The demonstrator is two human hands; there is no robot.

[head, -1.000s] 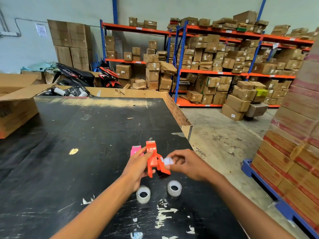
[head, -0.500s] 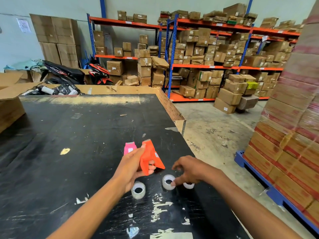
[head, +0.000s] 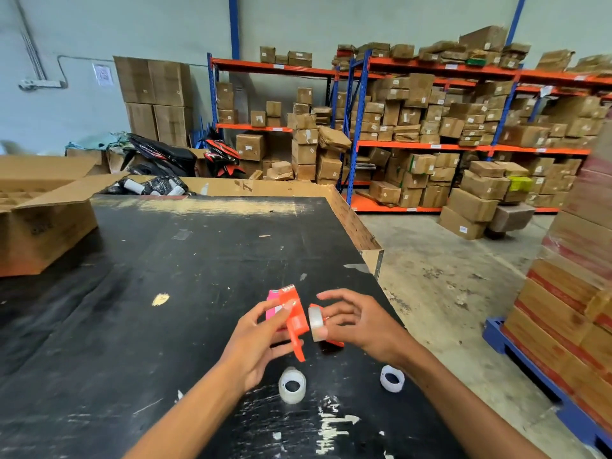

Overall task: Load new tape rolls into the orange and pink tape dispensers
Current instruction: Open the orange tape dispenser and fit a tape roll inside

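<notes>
My left hand (head: 255, 342) grips the orange tape dispenser (head: 294, 316) above the black table (head: 165, 309). My right hand (head: 359, 323) holds a clear tape roll (head: 316, 323) against the dispenser's right side. The pink tape dispenser (head: 272, 303) sits on the table just behind the orange one, mostly hidden by it and my fingers. Another clear tape roll (head: 292, 385) lies on the table below my left hand. A thin white empty core (head: 391, 378) lies near my right wrist.
An open cardboard box (head: 39, 223) rests on the table's left side. The table's right edge (head: 374, 256) drops to a concrete floor. Stacked cartons on a blue pallet (head: 563, 326) stand at the right. Shelving with boxes fills the back.
My right hand put the white core down on the table, picked up a clear roll and lifted it to the orange dispenser. My left hand kept hold of the dispenser.
</notes>
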